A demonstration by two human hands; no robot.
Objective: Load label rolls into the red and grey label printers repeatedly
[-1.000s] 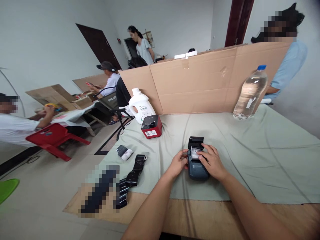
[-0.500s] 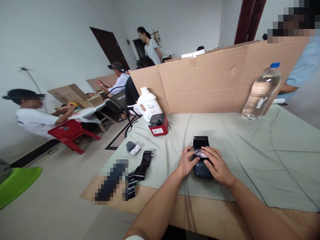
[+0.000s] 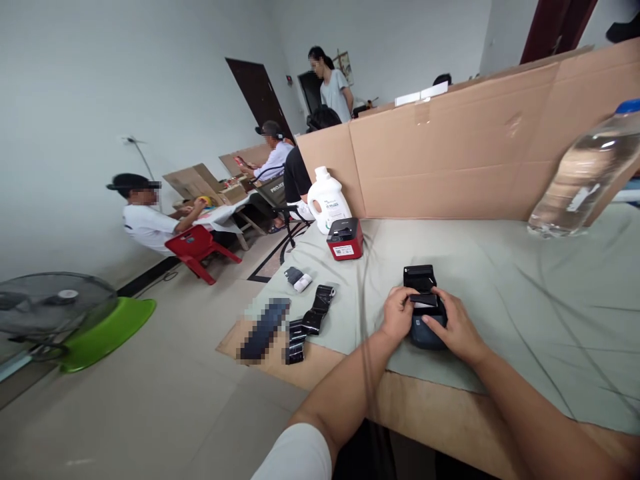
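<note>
A small dark portable printer [image 3: 427, 335] lies on the cloth in front of me with its lid [image 3: 419, 275] raised at the far side. Inside its bay sits a white roll [image 3: 426, 306], with a dark strip [image 3: 423, 299] across the top. My left hand [image 3: 399, 312] is closed, pinching the strip's left end at the printer's left edge. Around the right side of the printer my right hand [image 3: 459, 325] is curled, its thumb near the front of the bay and its fingertips by the lid. Part of the bay is hidden by my fingers.
Left of the printer lie a curling black film strip [image 3: 317, 313], a small grey-and-white roll [image 3: 299, 279] and a blurred dark object [image 3: 265, 330]. Behind stand a red-and-black box [image 3: 345, 240], a white jug [image 3: 327, 200], a cardboard partition [image 3: 440, 160] and a water bottle [image 3: 583, 177].
My view has swung left, so the table sits further right. My left fingers have drawn back into a pinch, and a dark strip now shows over the roll where a patterned surface showed before.
</note>
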